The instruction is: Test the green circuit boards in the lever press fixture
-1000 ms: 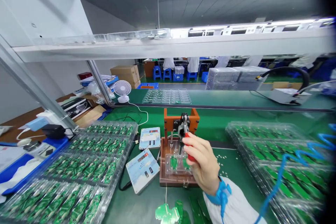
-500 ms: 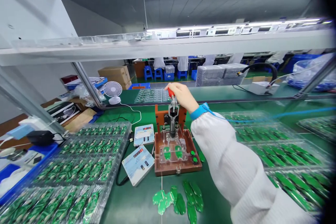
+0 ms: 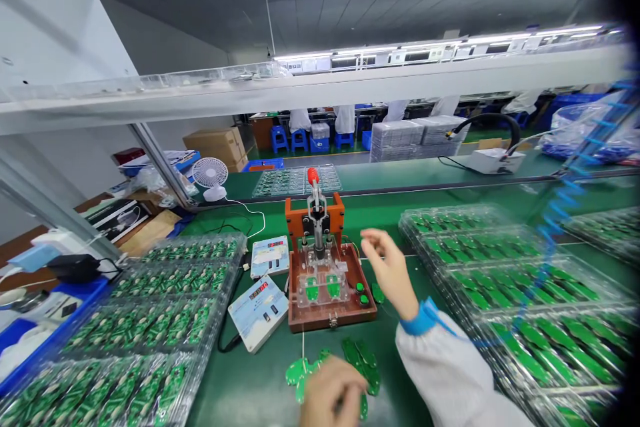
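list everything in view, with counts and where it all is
press fixture: 1, orange and brown with red handle, centre of bench
digital counter boxes: 2, white and blue, left of fixture
clear trays of circuit boards: several, green boards, both sides of fixture and behind it
loose green circuit boards: several, in front of fixture
coiled air hose: 1, blue, right
desk fan: 1, white, back left
cardboard boxes: 2 or more, brown, back left
co-workers: several, white coats, far background
left hand: 1, bottom edge, over loose boards
right hand: 1, open, right of fixture
sleeve: 1, white, blue cuff, right arm
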Demonstrator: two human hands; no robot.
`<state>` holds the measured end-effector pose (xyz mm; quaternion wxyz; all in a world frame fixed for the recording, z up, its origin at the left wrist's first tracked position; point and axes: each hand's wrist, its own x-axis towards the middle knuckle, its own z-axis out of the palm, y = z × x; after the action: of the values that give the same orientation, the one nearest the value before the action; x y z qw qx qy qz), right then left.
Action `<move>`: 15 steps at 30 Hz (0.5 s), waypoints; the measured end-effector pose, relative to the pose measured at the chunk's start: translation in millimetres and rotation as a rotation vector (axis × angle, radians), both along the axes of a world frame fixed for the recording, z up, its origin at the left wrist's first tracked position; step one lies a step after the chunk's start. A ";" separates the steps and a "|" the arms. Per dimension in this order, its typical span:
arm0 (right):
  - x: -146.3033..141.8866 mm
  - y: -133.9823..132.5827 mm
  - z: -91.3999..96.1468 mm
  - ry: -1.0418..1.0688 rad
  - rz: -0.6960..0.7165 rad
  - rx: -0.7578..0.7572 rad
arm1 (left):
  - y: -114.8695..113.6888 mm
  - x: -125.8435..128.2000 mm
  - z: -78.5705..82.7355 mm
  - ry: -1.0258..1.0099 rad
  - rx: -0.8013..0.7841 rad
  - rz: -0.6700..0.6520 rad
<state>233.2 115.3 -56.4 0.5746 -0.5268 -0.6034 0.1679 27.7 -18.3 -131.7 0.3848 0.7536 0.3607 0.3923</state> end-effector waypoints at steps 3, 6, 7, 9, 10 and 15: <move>-9.0 -32.0 -51.1 -0.089 0.052 -0.056 | 43.1 -26.6 -0.6 0.042 0.063 0.442; -27.4 -42.1 -71.6 -0.175 0.071 -0.075 | 82.2 -44.6 6.0 0.194 0.145 0.552; -32.5 -41.7 -72.8 -0.199 0.069 -0.081 | 92.2 -46.1 7.9 0.238 0.176 0.550; -39.1 -38.1 -70.8 -0.240 0.070 -0.099 | 106.4 -43.3 9.2 0.315 0.231 0.535; -40.7 -35.8 -68.7 -0.254 0.078 -0.110 | 110.7 -40.1 8.7 0.351 0.251 0.522; -40.6 -24.5 -57.1 -0.223 0.160 -0.174 | 118.9 -29.5 3.9 0.393 0.311 0.529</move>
<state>192.7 90.8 -113.5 0.4409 -0.5403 -0.6867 0.2052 -1.9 100.6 -127.8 0.0742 0.7447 0.5464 0.3761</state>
